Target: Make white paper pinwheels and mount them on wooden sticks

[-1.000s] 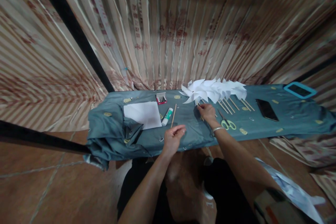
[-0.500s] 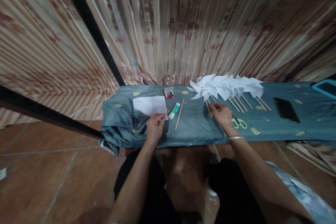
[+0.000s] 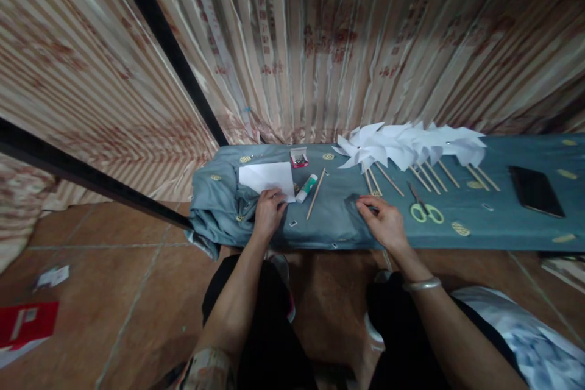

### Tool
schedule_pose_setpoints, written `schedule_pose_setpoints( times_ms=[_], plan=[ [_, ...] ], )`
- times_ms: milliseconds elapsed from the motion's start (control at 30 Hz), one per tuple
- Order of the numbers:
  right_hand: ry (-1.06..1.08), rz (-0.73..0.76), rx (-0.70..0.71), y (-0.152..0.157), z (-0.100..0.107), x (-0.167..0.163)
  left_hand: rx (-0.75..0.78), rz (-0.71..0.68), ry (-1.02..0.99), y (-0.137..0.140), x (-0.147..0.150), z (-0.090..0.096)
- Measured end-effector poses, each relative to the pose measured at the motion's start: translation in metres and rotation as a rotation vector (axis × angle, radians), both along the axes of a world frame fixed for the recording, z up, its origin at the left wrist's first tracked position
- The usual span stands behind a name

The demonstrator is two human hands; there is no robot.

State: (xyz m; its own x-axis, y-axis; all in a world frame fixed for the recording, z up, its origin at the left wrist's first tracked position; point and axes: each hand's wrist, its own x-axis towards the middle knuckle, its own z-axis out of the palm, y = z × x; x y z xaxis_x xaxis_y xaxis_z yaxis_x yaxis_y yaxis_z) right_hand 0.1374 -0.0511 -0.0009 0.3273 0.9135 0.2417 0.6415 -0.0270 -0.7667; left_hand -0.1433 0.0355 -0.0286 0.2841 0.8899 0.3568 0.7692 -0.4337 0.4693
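Observation:
My left hand (image 3: 270, 214) is at the near edge of a white sheet of paper (image 3: 265, 177), fingers curled closed over that edge; what lies under the fingertips is partly hidden. To its right lie a green-and-white glue stick (image 3: 306, 188) and a loose wooden stick (image 3: 315, 194). My right hand (image 3: 382, 220) hovers low over the cloth, thumb and fingers apart, with nothing visible in it. Just beyond are the wooden handles of the nearest white paper pinwheel (image 3: 363, 146), one of several overlapping in a row. Yellow-green scissors (image 3: 426, 212) lie right of my right hand.
A small red-and-white box (image 3: 299, 158) with tiny metal pieces stands open behind the paper. A dark phone (image 3: 535, 191) lies at the right on the blue-grey cloth (image 3: 338, 219). A striped curtain (image 3: 311, 42) hangs behind, and a black post (image 3: 169, 49) slants at the left.
My right hand has let go of a pinwheel stick and drawn back towards me. My left hand has moved slightly onto the paper's edge. The view has shifted a little.

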Motion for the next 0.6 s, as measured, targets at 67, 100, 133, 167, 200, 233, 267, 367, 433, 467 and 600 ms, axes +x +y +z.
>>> schedule_pose_setpoints(
  times_ms=[67,100,133,167,200,233,267,367,433,467,600],
  plan=[
    [-0.009,0.023,0.013,0.001,0.004,0.000,-0.002,-0.002,0.000,0.000,0.001,0.001],
    [-0.013,0.033,0.017,0.002,0.005,0.000,-0.004,0.002,-0.013,0.000,0.002,0.001],
    [-0.017,0.042,0.019,0.002,0.007,0.000,-0.007,0.014,-0.036,0.000,0.002,0.001],
    [-0.021,0.052,0.019,0.003,0.008,0.000,-0.012,0.030,-0.064,0.000,0.003,0.001],
    [-0.024,0.062,0.020,0.003,0.008,0.000,-0.018,0.049,-0.091,0.000,0.003,0.002],
    [-0.025,0.072,0.021,0.003,0.009,0.000,-0.024,0.070,-0.116,0.000,0.003,0.002],
    [-0.026,0.080,0.024,0.003,0.010,0.000,-0.031,0.090,-0.135,0.000,0.003,0.002],
    [-0.022,0.095,0.040,0.002,0.013,-0.002,-0.046,0.139,-0.168,0.002,0.001,0.003],
    [-0.017,0.100,0.046,0.002,0.015,-0.004,-0.056,0.167,-0.188,0.004,0.000,0.003],
    [-0.014,0.102,0.045,0.001,0.015,-0.005,-0.061,0.179,-0.198,0.005,-0.001,0.003],
    [-0.003,0.109,0.037,0.002,0.012,-0.006,-0.076,0.212,-0.232,0.006,-0.003,0.004]
  ],
)
